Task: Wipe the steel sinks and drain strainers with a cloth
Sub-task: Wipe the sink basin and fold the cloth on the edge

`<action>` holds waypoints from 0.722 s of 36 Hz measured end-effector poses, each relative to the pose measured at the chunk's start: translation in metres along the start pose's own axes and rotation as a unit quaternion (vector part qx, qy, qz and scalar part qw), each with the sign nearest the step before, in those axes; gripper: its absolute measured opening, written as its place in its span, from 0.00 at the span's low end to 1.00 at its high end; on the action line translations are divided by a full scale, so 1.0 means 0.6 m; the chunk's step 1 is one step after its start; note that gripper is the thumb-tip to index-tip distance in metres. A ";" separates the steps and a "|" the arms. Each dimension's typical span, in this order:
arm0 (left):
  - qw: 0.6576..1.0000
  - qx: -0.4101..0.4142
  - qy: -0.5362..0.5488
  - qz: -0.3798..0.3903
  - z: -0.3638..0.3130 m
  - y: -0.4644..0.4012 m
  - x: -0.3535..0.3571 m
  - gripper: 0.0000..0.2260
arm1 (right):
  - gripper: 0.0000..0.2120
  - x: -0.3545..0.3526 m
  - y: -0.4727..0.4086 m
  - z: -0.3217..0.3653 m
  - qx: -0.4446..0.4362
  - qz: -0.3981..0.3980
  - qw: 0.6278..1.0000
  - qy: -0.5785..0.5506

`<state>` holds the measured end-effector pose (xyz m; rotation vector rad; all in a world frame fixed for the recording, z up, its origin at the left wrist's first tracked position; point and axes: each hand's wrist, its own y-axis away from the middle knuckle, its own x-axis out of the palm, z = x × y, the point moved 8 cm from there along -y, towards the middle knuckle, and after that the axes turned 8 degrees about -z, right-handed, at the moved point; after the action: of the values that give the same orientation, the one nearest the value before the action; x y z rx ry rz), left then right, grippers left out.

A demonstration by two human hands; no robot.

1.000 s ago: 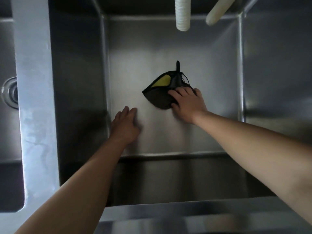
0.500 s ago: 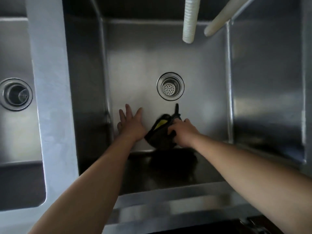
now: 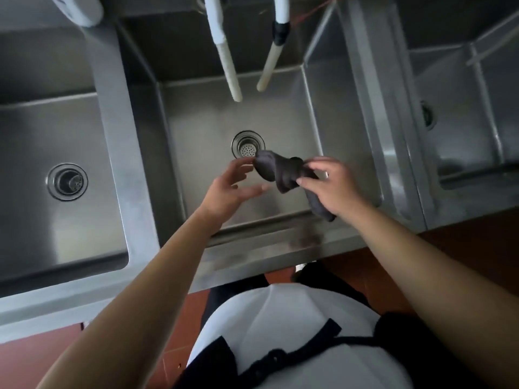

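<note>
Three steel sinks stand side by side. Above the middle sink (image 3: 196,113) my right hand (image 3: 330,186) grips a dark grey cloth (image 3: 280,171), which hangs bunched in the air near the drain strainer (image 3: 247,144). My left hand (image 3: 233,186) is open just left of the cloth, with its fingertips close to the cloth's left end; whether they touch it I cannot tell. The left sink (image 3: 33,127) has its own drain strainer (image 3: 67,181). In the right sink (image 3: 460,80) a drain (image 3: 428,117) shows partly.
Two white hoses (image 3: 229,68) (image 3: 271,66) hang down over the back of the middle sink. A white object (image 3: 81,9) sits at the top left. The sink's front rim (image 3: 252,256) runs below my forearms, with a red tiled floor (image 3: 463,248) beneath.
Both hands have lifted off the middle sink's floor. My right hand has raised the cloth into the air and my left hand has come up beside it. The view has pulled back.
</note>
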<state>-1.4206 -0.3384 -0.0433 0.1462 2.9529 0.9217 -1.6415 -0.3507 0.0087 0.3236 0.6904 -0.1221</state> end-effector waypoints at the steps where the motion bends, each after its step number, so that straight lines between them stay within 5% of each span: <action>1: 0.999 0.012 -0.025 0.020 -0.014 0.012 0.018 0.30 | 0.14 -0.021 0.007 0.003 0.013 -0.007 0.999 -0.030; 10: 0.997 -0.004 0.077 0.021 -0.103 0.079 0.204 0.27 | 0.09 -0.190 0.080 -0.031 0.109 -0.028 0.943 -0.313; 13: 0.997 0.073 0.026 0.000 -0.129 0.108 0.270 0.22 | 0.06 -0.253 0.105 -0.063 0.108 -0.047 0.925 -0.360; 18: 0.961 0.226 -0.131 -0.094 -0.169 0.169 0.372 0.26 | 0.08 -0.340 0.154 -0.145 0.121 -0.059 0.907 -0.399; 21: 0.950 0.250 -0.178 -0.060 -0.178 0.192 0.458 0.13 | 0.11 -0.382 0.183 -0.195 0.129 -0.058 0.884 -0.446; 26: 0.943 0.260 -0.206 0.032 -0.195 0.224 0.577 0.08 | 0.14 -0.455 0.222 -0.271 0.125 -0.064 0.859 -0.492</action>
<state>-1.7630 -0.2587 0.1247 0.3990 2.7183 0.0668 -1.9203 -0.1702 0.1001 0.4092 -0.3340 -0.4695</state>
